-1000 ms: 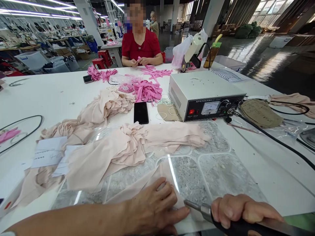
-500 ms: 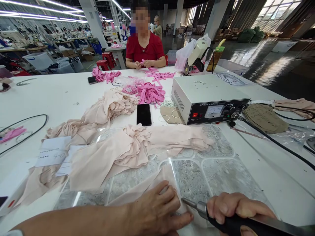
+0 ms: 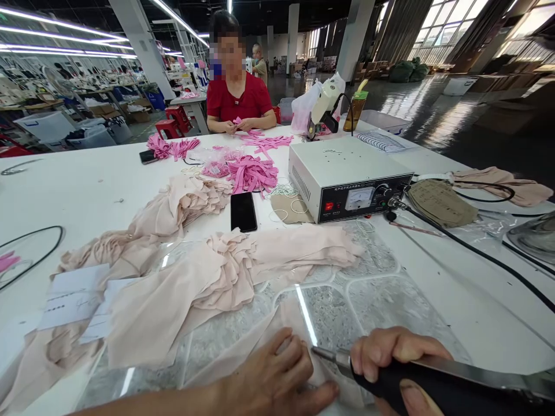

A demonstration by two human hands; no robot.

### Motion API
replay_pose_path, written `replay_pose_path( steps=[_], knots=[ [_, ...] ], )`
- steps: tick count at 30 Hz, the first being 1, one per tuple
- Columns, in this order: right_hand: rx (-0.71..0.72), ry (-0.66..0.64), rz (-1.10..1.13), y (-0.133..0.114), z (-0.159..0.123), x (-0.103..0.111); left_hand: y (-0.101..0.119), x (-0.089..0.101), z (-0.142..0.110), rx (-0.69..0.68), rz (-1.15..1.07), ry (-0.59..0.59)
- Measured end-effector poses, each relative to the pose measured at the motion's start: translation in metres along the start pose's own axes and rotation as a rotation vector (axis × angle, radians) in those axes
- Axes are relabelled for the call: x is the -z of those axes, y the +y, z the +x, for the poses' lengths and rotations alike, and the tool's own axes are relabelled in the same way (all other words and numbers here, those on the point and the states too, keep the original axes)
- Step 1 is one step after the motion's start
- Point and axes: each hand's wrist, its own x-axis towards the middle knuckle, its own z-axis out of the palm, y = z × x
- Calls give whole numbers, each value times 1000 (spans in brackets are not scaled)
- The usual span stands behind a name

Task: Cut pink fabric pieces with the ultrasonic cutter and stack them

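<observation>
My left hand (image 3: 277, 372) presses a thin beige fabric piece (image 3: 288, 315) down on the grey marbled mat, its fingers curled and its thumb reaching right beneath the metal tip. In my right hand (image 3: 396, 352) is a black-handled hand tool (image 3: 437, 384) with a slim metal tip, pointing left. That tip lies close beside my left fingers, over the fabric; whether it touches the cloth I cannot tell. Just beyond, a pile of beige fabric pieces (image 3: 225, 266) lies across the mat (image 3: 390, 306).
Behind the mat stand a grey control box (image 3: 351, 167) with a black cable (image 3: 472, 248) and a black phone (image 3: 243, 211). More beige fabric (image 3: 173, 202), with paper slips (image 3: 76, 294), lies left. Across the table a person in red (image 3: 240, 98) handles pink strips (image 3: 254, 173).
The view has shifted, so most table items sit further left in the frame. My hands and the tool tip keep nearly the same place on the fabric piece.
</observation>
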Motion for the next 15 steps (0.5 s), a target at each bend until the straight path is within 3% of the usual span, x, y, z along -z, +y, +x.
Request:
replay_pose_path(
  steps=[6, 15],
  knots=[
    [29, 24, 0, 4, 2, -7, 0, 0, 1, 9, 18, -14],
    [0, -103, -128, 3, 4, 5, 3, -7, -5, -9, 39, -56]
  ],
)
